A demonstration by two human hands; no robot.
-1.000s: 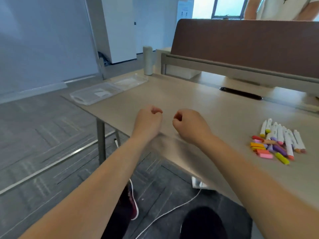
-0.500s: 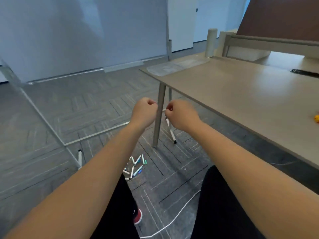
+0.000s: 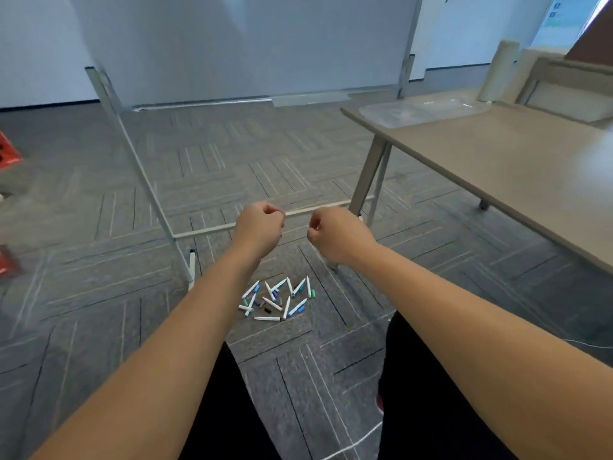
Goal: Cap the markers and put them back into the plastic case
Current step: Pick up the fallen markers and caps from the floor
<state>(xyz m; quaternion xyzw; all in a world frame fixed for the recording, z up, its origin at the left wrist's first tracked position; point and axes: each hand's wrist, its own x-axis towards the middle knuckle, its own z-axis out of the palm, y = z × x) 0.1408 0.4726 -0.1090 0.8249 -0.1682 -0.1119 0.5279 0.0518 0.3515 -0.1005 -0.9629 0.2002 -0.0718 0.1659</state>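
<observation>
Left hand [image 3: 260,227] curled into a fist, nothing visible in it; right hand [image 3: 338,234] the same, knuckles forward, thumb tucked against the fingers. Both held out side by side with a small gap between them, in the air left of the table [image 3: 497,167] and off its top, near its front leg.

Markers [image 3: 275,300] in a loose scatter on the carpet, left of the table and nearer the viewer than its leg. White barrels, with blue, green and dark ends, lying crossed at all angles. Small dark bits among them – too small to tell whether caps.

Plastic case [image 3: 421,111] clear and flat, on the table's far left corner – well apart from the markers. Pale upright cylinder [image 3: 497,71] just beyond the table's far edge. Thin metal frame [image 3: 132,154] standing on the floor left of the table.
</observation>
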